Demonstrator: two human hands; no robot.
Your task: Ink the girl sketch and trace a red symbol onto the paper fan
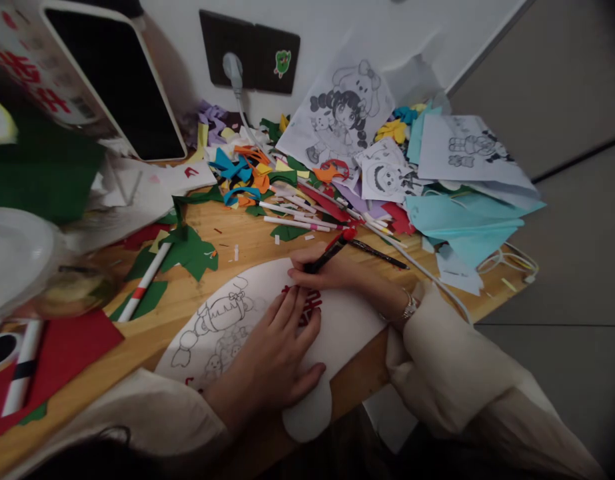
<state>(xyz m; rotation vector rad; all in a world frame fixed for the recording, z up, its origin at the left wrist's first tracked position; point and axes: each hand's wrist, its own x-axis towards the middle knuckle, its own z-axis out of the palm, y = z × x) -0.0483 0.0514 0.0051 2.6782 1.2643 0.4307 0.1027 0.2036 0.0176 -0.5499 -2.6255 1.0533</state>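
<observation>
A white rounded paper fan (354,320) with a short tab at its lower edge lies on the wooden desk. Black outline drawings of cartoon figures cover its left part, and red characters show near its middle. My right hand (327,270) is closed around a black marker with a red end (332,252), at the fan's upper edge; the marker's tip is hidden. My left hand (272,350) lies flat on the fan, fingers spread, its fingertips next to my right hand and partly over the red characters. A dark pen (380,254) lies just beyond my right hand.
Colourful paper scraps (237,170) and several thin white pens (297,223) lie along the wall. Printed drawings (344,113) lean at the back; blue paper (462,217) is at right. A phone (120,80) stands at left, near a plastic bowl (17,260) and white markers (144,283).
</observation>
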